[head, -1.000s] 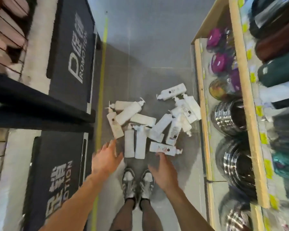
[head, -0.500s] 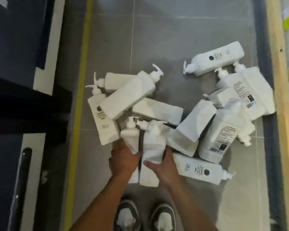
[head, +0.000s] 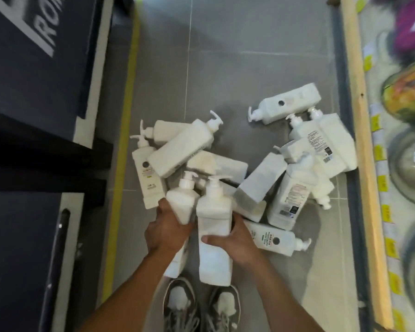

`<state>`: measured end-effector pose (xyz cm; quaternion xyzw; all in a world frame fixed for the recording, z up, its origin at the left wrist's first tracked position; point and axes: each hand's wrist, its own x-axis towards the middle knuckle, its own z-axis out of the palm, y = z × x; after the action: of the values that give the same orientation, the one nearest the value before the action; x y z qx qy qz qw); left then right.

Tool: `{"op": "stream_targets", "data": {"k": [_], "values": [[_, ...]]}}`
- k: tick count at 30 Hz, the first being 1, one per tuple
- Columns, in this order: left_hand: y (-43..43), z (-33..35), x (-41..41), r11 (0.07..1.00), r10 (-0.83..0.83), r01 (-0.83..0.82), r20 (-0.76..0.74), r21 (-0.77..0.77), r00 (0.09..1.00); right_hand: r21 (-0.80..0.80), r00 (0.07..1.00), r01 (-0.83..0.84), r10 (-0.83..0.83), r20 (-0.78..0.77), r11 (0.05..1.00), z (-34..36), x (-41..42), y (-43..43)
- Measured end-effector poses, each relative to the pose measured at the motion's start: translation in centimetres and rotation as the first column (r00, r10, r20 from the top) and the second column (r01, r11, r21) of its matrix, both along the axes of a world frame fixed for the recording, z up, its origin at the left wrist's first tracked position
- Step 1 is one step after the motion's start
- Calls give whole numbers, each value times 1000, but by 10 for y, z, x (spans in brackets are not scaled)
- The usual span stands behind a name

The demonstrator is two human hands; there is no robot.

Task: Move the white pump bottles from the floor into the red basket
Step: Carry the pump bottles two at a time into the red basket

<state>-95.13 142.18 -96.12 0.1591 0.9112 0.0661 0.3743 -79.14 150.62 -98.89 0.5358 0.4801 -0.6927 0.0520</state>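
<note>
Fingers of left hand (head: 164,232) grip the left white plastic pump bottle (head: 181,206), right hand (head: 234,240) the right bottle (head: 213,212); long axes point forward.

Only the big pale letters "ROM", cut off at the edge, can be read on the dark panel (head: 22,68); the small print on the white pump bottles (head: 321,144) and the yellow shelf tags (head: 379,152) is too blurred.

Bare forearms (head: 130,291), and dark low sneakers (head: 180,307) with pale toes and grey laces on the feet.
</note>
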Motion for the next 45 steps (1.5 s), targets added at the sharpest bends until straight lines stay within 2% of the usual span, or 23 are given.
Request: {"op": "stream_targets", "data": {"k": [7, 12, 16, 20, 26, 31, 34, 39, 45], "values": [[-3, 280, 1, 994, 43, -44, 17, 96, 999, 64, 994, 45, -51, 94, 997, 275, 21, 16], [-13, 477, 5, 958, 92, -101, 43, 267, 995, 165, 997, 1, -13, 70, 986, 476, 24, 23], [-23, 592, 1, 903, 43, -68, 67, 424, 997, 235, 1000, 21, -23, 4, 972, 603, 31, 24], [-36, 682, -2, 836, 18, -79, 117, 543, 993, 258, 991, 109, -85, -104, 960, 698, 32, 12], [-66, 750, 9, 688, 123, -224, 193, 691, 973, 227, 936, 200, -117, -332, 953, 755, 25, -24], [-89, 769, 21, 579, 342, -335, 151, 744, 927, 246, 904, 160, -42, -425, 956, 769, 7, -37], [-99, 776, 34, 505, 497, -399, 119, 765, 859, 263, 879, 88, 49, -475, 961, 772, -4, -38], [-125, 789, 65, 386, 659, -443, 94, 809, 747, 253, 816, -94, 220, -534, 963, 784, -11, -39], [-180, 815, 117, 213, 843, -506, 104, 836, 527, 273, 716, -345, 440, -542, 898, 804, -22, -73]]}}
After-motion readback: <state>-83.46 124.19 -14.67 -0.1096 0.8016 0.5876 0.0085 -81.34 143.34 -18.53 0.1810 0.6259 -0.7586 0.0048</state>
